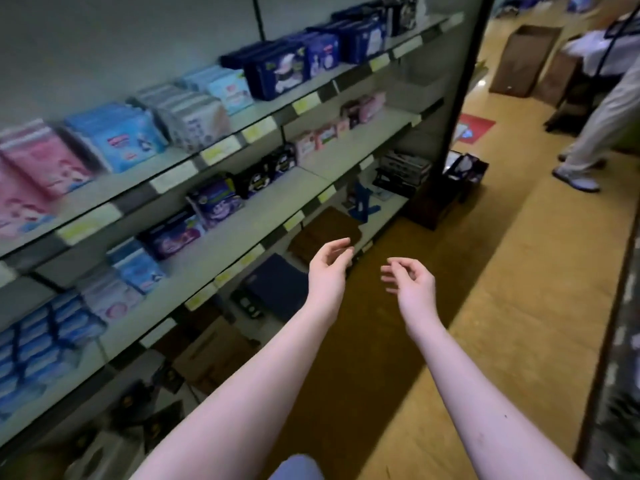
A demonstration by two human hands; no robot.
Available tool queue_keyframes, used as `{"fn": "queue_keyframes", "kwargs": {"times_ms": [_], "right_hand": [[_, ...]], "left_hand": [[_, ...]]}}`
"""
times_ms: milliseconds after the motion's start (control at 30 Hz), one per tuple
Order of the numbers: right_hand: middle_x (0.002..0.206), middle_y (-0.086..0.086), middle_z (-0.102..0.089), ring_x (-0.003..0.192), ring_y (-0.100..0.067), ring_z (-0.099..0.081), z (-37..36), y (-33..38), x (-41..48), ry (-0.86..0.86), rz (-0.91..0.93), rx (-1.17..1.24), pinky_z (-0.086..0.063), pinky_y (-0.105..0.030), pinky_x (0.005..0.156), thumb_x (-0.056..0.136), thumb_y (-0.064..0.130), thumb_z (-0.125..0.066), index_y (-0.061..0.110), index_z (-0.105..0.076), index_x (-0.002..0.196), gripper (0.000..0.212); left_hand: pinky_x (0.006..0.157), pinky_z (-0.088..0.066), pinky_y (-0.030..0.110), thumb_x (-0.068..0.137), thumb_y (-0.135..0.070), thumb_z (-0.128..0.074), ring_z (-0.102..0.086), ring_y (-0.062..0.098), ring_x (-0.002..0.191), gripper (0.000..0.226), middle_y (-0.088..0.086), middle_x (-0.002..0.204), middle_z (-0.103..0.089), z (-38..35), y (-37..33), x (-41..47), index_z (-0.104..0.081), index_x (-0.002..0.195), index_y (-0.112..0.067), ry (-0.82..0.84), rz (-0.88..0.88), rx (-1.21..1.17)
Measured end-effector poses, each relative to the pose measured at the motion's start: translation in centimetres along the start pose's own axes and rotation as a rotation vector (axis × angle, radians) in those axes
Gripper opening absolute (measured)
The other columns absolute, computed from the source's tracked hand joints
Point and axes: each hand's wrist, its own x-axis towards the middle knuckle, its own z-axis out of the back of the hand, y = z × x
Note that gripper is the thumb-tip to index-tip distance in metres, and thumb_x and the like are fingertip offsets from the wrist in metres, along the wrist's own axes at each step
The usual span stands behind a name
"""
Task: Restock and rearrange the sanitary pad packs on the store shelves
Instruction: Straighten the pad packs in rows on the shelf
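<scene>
Rows of sanitary pad packs fill the shelves on my left: pink packs (41, 164), light blue packs (121, 133) and dark navy packs (277, 72) on the upper shelf (194, 161), purple packs (214, 200) and more blue packs (38, 344) on the ones below. Both my arms stretch forward over the floor beside the shelving. My left hand (327, 271) hovers near the lower shelf edge, fingers loosely curled, holding nothing. My right hand (412, 280) is a little to its right, also loosely curled and empty. The picture is blurred.
A dark box with packs (460, 171) stands on the floor at the shelf's far end. Brown cardboard boxes (526, 60) stand further down the yellow aisle. A person in light trousers (602, 126) stands at the right. Flattened cardboard (325, 233) lies on the bottom shelf.
</scene>
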Motion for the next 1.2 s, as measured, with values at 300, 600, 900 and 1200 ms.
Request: {"fn": "queue_keyframes", "kwargs": {"times_ms": [300, 600, 900, 1200], "right_hand": [[0.097, -0.006, -0.068, 0.089, -0.018, -0.066, 6.9, -2.4, 11.0, -0.169, -0.131, 0.090, -0.052, -0.030, 0.074, 0.099, 0.017, -0.048, 0.020, -0.062, 0.096, 0.015], [0.087, -0.005, -0.064, 0.074, -0.015, -0.060, 12.2, 1.1, 29.0, -0.314, -0.126, 0.016, -0.047, -0.026, 0.065, 0.100, 0.013, -0.047, 0.011, -0.059, 0.099, 0.013], [0.087, -0.005, -0.065, 0.074, -0.014, -0.061, 18.3, 2.9, 43.5, -0.451, -0.171, 0.031, -0.047, -0.025, 0.064, 0.100, 0.014, -0.046, 0.009, -0.059, 0.101, 0.014], [0.093, -0.007, -0.066, 0.078, -0.016, -0.061, 27.4, 0.5, 60.1, -0.438, -0.245, 0.099, -0.048, -0.027, 0.067, 0.100, 0.015, -0.046, 0.011, -0.060, 0.101, 0.015]], "left_hand": [[0.080, -0.048, 0.022, 0.097, -0.018, -0.052, -0.063, 0.014, 0.096, 0.016, 0.004, 0.108, -0.067, -11.0, 0.7, 9.1, -0.062, 0.110, -0.019, 0.165, 0.080, 0.041], [0.086, -0.050, 0.026, 0.098, -0.021, -0.050, -0.063, 0.014, 0.097, 0.011, 0.000, 0.103, -0.065, -23.8, -1.4, 25.7, -0.060, 0.104, -0.020, 0.251, 0.106, -0.012], [0.077, -0.048, 0.020, 0.098, -0.021, -0.051, -0.062, 0.012, 0.091, 0.015, -0.002, 0.097, -0.066, -36.7, -4.2, 37.4, -0.060, 0.107, -0.015, 0.427, 0.096, 0.007], [0.080, -0.050, 0.022, 0.098, -0.021, -0.050, -0.063, 0.016, 0.092, 0.014, -0.001, 0.097, -0.065, -51.2, -3.0, 48.2, -0.059, 0.107, -0.016, 0.347, 0.178, 0.145]]}}
